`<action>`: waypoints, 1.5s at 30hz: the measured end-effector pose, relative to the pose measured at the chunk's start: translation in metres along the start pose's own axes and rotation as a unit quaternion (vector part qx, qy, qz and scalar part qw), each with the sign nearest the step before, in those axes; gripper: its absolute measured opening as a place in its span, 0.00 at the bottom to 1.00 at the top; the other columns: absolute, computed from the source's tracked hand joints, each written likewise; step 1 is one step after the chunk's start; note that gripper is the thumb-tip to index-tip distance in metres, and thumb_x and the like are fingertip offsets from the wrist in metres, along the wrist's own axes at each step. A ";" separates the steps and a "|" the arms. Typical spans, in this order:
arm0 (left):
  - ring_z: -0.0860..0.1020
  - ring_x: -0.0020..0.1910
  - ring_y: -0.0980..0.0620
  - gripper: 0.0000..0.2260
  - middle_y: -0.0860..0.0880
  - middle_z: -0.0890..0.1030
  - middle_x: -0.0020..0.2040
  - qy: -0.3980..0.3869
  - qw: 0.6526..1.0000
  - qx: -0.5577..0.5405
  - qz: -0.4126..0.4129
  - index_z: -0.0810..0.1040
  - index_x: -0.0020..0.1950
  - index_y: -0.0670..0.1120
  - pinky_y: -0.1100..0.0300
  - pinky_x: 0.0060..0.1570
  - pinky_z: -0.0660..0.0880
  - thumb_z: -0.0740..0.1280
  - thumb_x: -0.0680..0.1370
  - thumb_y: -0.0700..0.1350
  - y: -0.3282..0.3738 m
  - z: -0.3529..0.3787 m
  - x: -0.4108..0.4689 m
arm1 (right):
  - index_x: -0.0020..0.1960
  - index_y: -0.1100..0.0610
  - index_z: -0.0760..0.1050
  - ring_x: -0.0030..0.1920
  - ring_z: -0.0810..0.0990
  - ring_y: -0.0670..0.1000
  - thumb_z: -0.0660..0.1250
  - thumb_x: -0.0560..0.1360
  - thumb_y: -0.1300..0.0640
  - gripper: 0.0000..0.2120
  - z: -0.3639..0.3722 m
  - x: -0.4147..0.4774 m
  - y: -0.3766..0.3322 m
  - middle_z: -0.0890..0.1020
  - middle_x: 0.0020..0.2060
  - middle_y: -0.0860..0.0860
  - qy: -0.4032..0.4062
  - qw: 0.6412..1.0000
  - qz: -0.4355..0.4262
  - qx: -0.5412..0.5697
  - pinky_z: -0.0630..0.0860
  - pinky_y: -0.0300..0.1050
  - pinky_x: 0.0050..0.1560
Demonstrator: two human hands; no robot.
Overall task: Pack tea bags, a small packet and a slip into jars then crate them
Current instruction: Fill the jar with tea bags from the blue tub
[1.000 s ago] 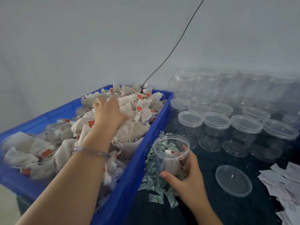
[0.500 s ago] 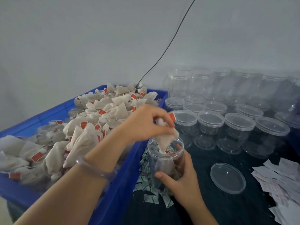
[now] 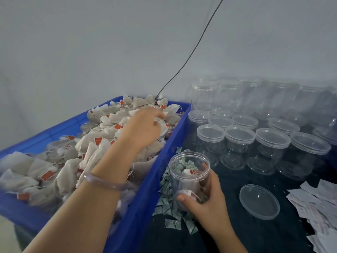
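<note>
A big blue plastic crate [image 3: 147,194] fills the left side of the dark table [image 3: 255,238], heaped with white mesh tea bags bearing red tags [image 3: 102,141]. The left hand [image 3: 144,128] lies on the heap near the crate's far right corner, fingers bent down among the bags; blur hides whether it holds one. Just outside the crate's right wall, the right hand [image 3: 206,201] wraps the open clear plastic jar [image 3: 182,179], one tea bag [image 3: 186,195] at its bottom beside the thumb.

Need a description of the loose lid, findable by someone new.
Start at the blue crate of tea bags on the left; beside it the right hand grips an open jar. Right of that hand, on the dark table, lies the loose lid. Other lids sit on jars behind it; this one lies flat, alone.
</note>
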State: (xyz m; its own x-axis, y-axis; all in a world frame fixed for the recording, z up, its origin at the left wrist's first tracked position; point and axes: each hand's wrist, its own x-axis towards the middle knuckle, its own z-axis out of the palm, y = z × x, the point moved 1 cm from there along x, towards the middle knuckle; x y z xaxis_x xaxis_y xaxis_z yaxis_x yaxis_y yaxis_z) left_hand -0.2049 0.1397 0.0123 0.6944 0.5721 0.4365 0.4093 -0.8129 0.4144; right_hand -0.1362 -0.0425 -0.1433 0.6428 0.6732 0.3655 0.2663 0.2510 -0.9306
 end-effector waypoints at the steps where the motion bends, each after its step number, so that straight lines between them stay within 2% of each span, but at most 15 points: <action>1: 0.73 0.63 0.50 0.17 0.48 0.74 0.66 -0.001 0.998 0.042 -0.056 0.77 0.64 0.47 0.59 0.59 0.70 0.63 0.77 0.35 -0.015 -0.001 0.004 | 0.67 0.36 0.68 0.62 0.78 0.42 0.81 0.57 0.47 0.42 0.000 0.000 -0.001 0.79 0.62 0.38 0.000 1.000 -0.001 -0.001 0.75 0.33 0.56; 5: 0.74 0.58 0.42 0.16 0.41 0.75 0.61 -0.102 0.963 0.161 -0.192 0.72 0.66 0.42 0.50 0.57 0.74 0.63 0.77 0.38 -0.055 0.003 0.004 | 0.64 0.31 0.68 0.61 0.78 0.40 0.81 0.57 0.46 0.40 0.002 -0.001 -0.002 0.79 0.61 0.37 -0.004 1.000 -0.009 -0.006 0.74 0.29 0.54; 11: 0.74 0.58 0.41 0.11 0.43 0.80 0.55 -0.016 0.972 0.139 -0.190 0.81 0.57 0.45 0.47 0.58 0.75 0.69 0.75 0.43 -0.059 -0.007 0.006 | 0.64 0.29 0.68 0.61 0.78 0.41 0.81 0.57 0.45 0.40 0.002 -0.001 -0.001 0.79 0.61 0.38 -0.005 1.000 -0.010 -0.008 0.75 0.30 0.54; 15: 0.77 0.41 0.45 0.11 0.43 0.80 0.39 -0.008 0.986 0.059 -0.153 0.80 0.41 0.41 0.55 0.39 0.74 0.68 0.76 0.49 -0.050 -0.011 0.005 | 0.64 0.30 0.68 0.61 0.78 0.40 0.81 0.57 0.46 0.40 0.002 -0.001 -0.001 0.79 0.61 0.37 -0.006 1.000 -0.010 -0.009 0.75 0.30 0.54; 18: 0.79 0.38 0.46 0.12 0.44 0.82 0.39 0.050 0.992 -0.026 -0.110 0.81 0.45 0.41 0.54 0.41 0.76 0.66 0.79 0.49 -0.038 -0.013 0.003 | 0.64 0.31 0.68 0.60 0.79 0.41 0.81 0.57 0.47 0.39 0.002 -0.001 -0.001 0.79 0.61 0.38 -0.010 1.000 -0.010 -0.007 0.75 0.30 0.53; 20: 0.82 0.37 0.51 0.06 0.50 0.84 0.39 0.077 0.975 -0.188 -0.085 0.84 0.50 0.46 0.56 0.39 0.79 0.67 0.79 0.46 -0.024 -0.016 -0.001 | 0.64 0.31 0.69 0.60 0.79 0.41 0.81 0.57 0.47 0.39 0.002 -0.001 -0.002 0.79 0.60 0.38 -0.010 1.000 -0.010 -0.006 0.75 0.30 0.53; 22: 0.82 0.34 0.58 0.08 0.58 0.84 0.38 0.034 0.937 -0.345 -0.047 0.84 0.52 0.52 0.67 0.33 0.77 0.68 0.78 0.40 -0.004 -0.016 -0.007 | 0.63 0.30 0.69 0.60 0.79 0.41 0.80 0.57 0.47 0.39 0.002 -0.001 -0.003 0.79 0.60 0.38 -0.010 1.000 -0.011 -0.004 0.75 0.31 0.53; 24: 0.83 0.36 0.57 0.12 0.60 0.84 0.41 -0.060 0.924 -0.378 0.017 0.84 0.47 0.56 0.68 0.34 0.78 0.69 0.76 0.37 0.011 -0.013 -0.013 | 0.63 0.30 0.69 0.60 0.79 0.41 0.80 0.57 0.48 0.38 0.003 -0.001 -0.003 0.80 0.60 0.38 -0.009 1.000 -0.013 -0.002 0.76 0.31 0.53; 27: 0.84 0.39 0.55 0.10 0.56 0.85 0.41 -0.204 0.937 -0.275 0.073 0.84 0.44 0.54 0.66 0.37 0.79 0.72 0.74 0.38 0.026 0.000 -0.022 | 0.62 0.30 0.69 0.59 0.80 0.42 0.80 0.57 0.49 0.38 0.003 -0.001 -0.003 0.80 0.60 0.39 0.001 1.000 -0.018 0.004 0.76 0.32 0.52; 31: 0.78 0.40 0.55 0.05 0.55 0.81 0.39 -0.337 0.926 0.012 0.171 0.83 0.47 0.49 0.59 0.44 0.76 0.69 0.75 0.41 0.045 0.030 -0.033 | 0.63 0.29 0.68 0.60 0.80 0.43 0.81 0.57 0.50 0.40 0.002 -0.001 0.001 0.79 0.61 0.38 -0.012 1.000 -0.013 0.003 0.77 0.34 0.53; 33: 0.73 0.36 0.58 0.07 0.59 0.74 0.35 -0.374 0.905 0.062 0.192 0.79 0.42 0.52 0.64 0.40 0.69 0.67 0.75 0.39 0.054 0.039 -0.035 | 0.63 0.28 0.67 0.59 0.80 0.44 0.81 0.56 0.49 0.41 0.001 -0.001 0.003 0.79 0.60 0.38 -0.016 1.000 -0.003 -0.001 0.79 0.37 0.52; 35: 0.74 0.37 0.63 0.08 0.63 0.74 0.37 -0.389 0.903 0.039 0.177 0.81 0.48 0.54 0.71 0.38 0.67 0.69 0.75 0.41 0.055 0.037 -0.034 | 0.63 0.28 0.67 0.59 0.80 0.44 0.81 0.56 0.48 0.41 0.001 -0.001 0.004 0.80 0.60 0.38 -0.015 1.000 -0.003 -0.002 0.80 0.39 0.52; 38: 0.79 0.42 0.66 0.09 0.62 0.82 0.45 -0.341 0.928 -0.071 0.134 0.83 0.53 0.54 0.72 0.43 0.75 0.71 0.74 0.44 0.043 0.024 -0.029 | 0.64 0.30 0.68 0.60 0.80 0.44 0.81 0.56 0.48 0.41 0.002 0.000 0.003 0.80 0.60 0.40 -0.009 1.000 -0.011 0.008 0.79 0.40 0.54; 42: 0.77 0.57 0.59 0.13 0.56 0.80 0.58 -0.081 0.995 -0.053 0.036 0.79 0.61 0.53 0.62 0.59 0.72 0.68 0.78 0.49 0.006 0.011 -0.008 | 0.62 0.30 0.70 0.58 0.81 0.44 0.82 0.56 0.49 0.39 0.002 -0.002 0.004 0.81 0.59 0.40 -0.004 1.000 -0.005 0.023 0.78 0.34 0.51; 45: 0.67 0.72 0.48 0.26 0.49 0.68 0.74 -0.118 0.989 0.056 -0.070 0.65 0.75 0.50 0.52 0.68 0.65 0.67 0.78 0.51 -0.025 0.017 0.000 | 0.63 0.31 0.69 0.59 0.80 0.44 0.82 0.56 0.48 0.40 0.002 -0.003 0.005 0.80 0.60 0.40 -0.010 1.000 -0.001 0.020 0.78 0.35 0.52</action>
State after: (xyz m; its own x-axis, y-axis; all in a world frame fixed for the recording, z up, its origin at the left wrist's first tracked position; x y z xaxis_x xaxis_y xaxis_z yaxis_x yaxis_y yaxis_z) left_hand -0.2053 0.1580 -0.0116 0.7399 0.6492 0.1761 0.5649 -0.7418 0.3614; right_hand -0.1386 -0.0416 -0.1491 0.6272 0.6866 0.3678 0.2382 0.2805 -0.9298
